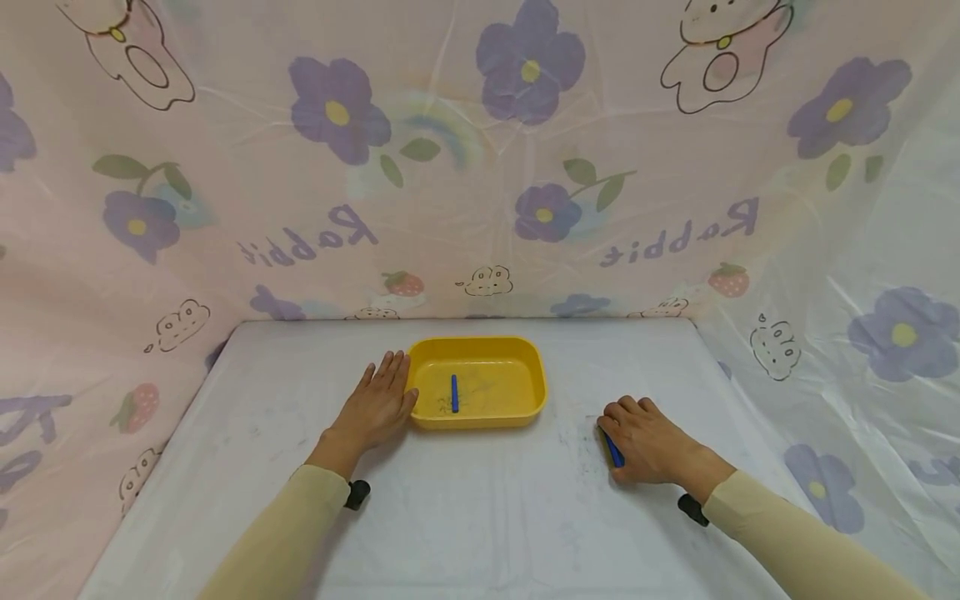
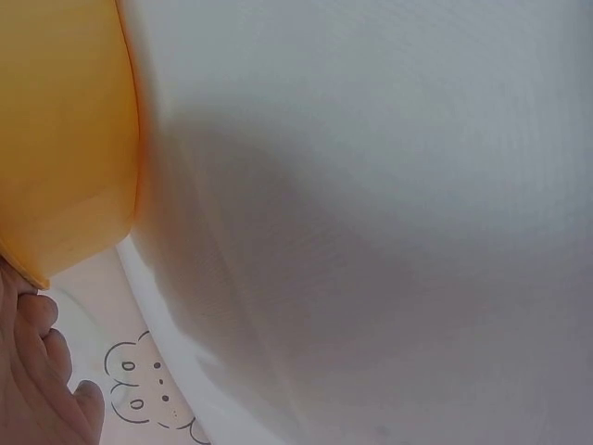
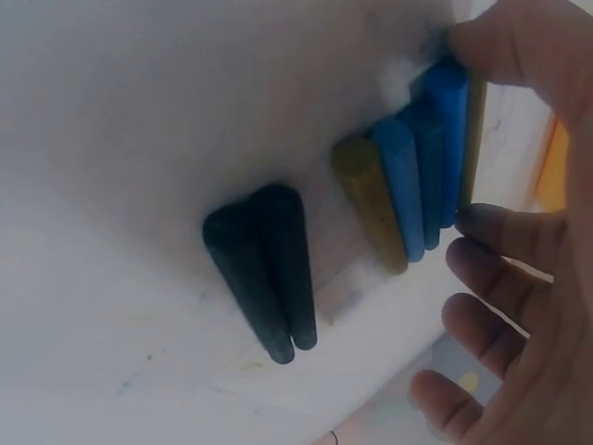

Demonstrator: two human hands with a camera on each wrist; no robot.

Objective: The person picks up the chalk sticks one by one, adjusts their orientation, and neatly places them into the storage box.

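Observation:
A yellow tray [image 1: 480, 422] holds one blue crayon [image 1: 454, 393]. My left hand [image 1: 381, 400] lies against the tray's left side, its fingers extended along the wall and the thumb at the rim. To the right of the tray, my right hand [image 1: 645, 442] reaches over a row of crayons. Its thumb and index fingertip pinch the two ends of a brown crayon [image 3: 475, 139] at the row's edge. Beside that one lie a blue crayon [image 3: 447, 139], a teal crayon [image 3: 427, 176], a light blue crayon [image 3: 398, 185] and an ochre crayon [image 3: 371, 204]. The other right fingers are loosely bent.
Two dark crayons [image 3: 269, 269] lie side by side, apart from the row. Smudges mark the white tabletop [image 1: 450, 517]. A patterned curtain [image 1: 450, 167] rises behind the table and along both sides. A black wrist device [image 1: 357, 495] sits at the left cuff.

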